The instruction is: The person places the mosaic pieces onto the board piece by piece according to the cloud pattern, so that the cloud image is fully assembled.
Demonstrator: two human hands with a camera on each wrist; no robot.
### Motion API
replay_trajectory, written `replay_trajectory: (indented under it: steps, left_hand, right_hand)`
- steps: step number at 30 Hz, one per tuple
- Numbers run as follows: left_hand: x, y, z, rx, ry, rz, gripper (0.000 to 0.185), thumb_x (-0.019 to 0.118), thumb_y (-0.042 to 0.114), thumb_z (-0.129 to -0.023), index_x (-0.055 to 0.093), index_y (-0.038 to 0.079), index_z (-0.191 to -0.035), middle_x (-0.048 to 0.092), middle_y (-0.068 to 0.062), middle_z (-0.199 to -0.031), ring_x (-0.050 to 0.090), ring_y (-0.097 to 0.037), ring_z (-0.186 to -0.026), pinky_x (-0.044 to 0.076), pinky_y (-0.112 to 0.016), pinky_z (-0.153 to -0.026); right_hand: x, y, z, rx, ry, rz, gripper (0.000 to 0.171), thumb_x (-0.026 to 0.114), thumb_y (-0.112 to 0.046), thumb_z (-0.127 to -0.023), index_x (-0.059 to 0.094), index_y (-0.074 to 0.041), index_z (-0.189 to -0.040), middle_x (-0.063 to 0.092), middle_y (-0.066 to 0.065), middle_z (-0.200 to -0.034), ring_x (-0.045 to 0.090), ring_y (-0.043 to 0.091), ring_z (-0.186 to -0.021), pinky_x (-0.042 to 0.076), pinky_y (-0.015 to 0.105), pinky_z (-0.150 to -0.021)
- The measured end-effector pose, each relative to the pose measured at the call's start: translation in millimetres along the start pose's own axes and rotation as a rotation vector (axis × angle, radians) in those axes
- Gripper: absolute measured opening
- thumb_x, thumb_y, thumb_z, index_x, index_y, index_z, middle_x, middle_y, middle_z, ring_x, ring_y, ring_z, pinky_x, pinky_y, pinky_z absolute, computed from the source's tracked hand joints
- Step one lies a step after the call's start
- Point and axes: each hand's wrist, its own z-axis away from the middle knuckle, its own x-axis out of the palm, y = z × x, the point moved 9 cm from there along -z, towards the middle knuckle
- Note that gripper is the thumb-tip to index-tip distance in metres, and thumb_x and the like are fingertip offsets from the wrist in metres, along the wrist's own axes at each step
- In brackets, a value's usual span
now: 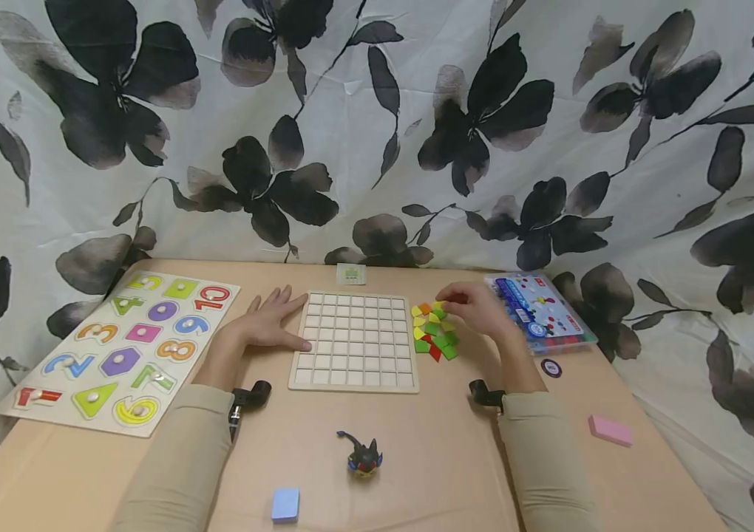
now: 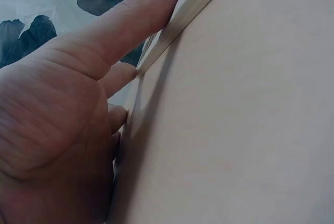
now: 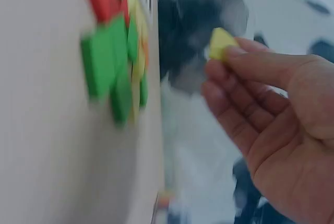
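Note:
A pale wooden grid board (image 1: 353,389) with rows of square cells lies flat on the table. At its left side my left hand (image 1: 267,324) has its fingers spread, thumb and a fingertip at the board's edge. The left wrist view shows the thumb (image 2: 125,28) lying along that edge. My right hand (image 1: 482,310) is over the far right of a heap of small tiles (image 1: 444,343) in green, yellow, orange and red, right of the board. Between thumb and fingers it pinches a yellow tile (image 3: 221,44), raised off the table.
On the left lies a number-and-shape puzzle board (image 1: 67,416). A clear plastic box (image 1: 539,310) stands back right, with a round dark disc (image 1: 551,368) before it. Nearer are a pink block (image 1: 610,430), a dark winged figurine (image 1: 364,458) and a blue block (image 1: 285,505). A small card (image 1: 350,274) is behind.

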Motion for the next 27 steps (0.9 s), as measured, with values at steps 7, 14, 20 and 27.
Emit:
replay_trajectory:
  steps: [7, 14, 20, 27]
  left_hand:
    - [0.6, 0.7, 2.0, -0.002, -0.006, 0.006, 0.117, 0.080, 0.065, -0.078, 0.024, 0.012, -0.166, 0.002, -0.029, -0.172, -0.003, -0.052, -0.159, -0.005, -0.072, -0.125]
    - [1.3, 0.2, 0.6, 0.001, -0.007, 0.012, 0.117, 0.080, 0.065, -0.077, 0.025, 0.013, -0.166, 0.002, -0.028, -0.173, -0.003, -0.051, -0.160, -0.006, -0.071, -0.125]
    - [0.8, -2.9, -2.1, -0.015, -0.006, 0.010, 0.118, 0.080, 0.067, -0.076, 0.025, 0.015, -0.167, 0.002, -0.026, -0.173, -0.004, -0.049, -0.160, -0.008, -0.069, -0.126]
    - [0.1, -1.6, -1.5, -0.013, -0.010, 0.015, 0.118, 0.081, 0.066, -0.077, 0.025, 0.014, -0.166, 0.002, -0.026, -0.173, -0.004, -0.050, -0.160, -0.008, -0.069, -0.126]
  right_hand:
    - [43.6, -55.6, -32.3, -0.136, 0.004, -0.119, 0.016, 0.072, -0.007, -0.098, 0.080, -0.008, -0.112, 0.077, 0.007, -0.106, 0.066, 0.020, -0.085, 0.058, 0.024, -0.072]
    - [96.6, -87.0, -68.9, -0.171, -0.129, -0.124, 0.017, 0.073, -0.002, -0.095, 0.080, -0.002, -0.110, 0.079, 0.010, -0.113, 0.072, 0.018, -0.096, 0.060, 0.027, -0.082]
    - [126.4, -99.9, -87.0, -0.170, -0.216, 0.006, 0.011, 0.073, -0.003, -0.095, 0.079, -0.003, -0.104, 0.078, 0.008, -0.104, 0.069, 0.018, -0.096, 0.057, 0.029, -0.086]
    - [143.2, -103.3, -96.0, -0.148, -0.238, 0.071, 0.005, 0.073, -0.004, -0.096, 0.077, -0.004, -0.100, 0.075, 0.008, -0.099, 0.063, 0.014, -0.087, 0.054, 0.026, -0.080]
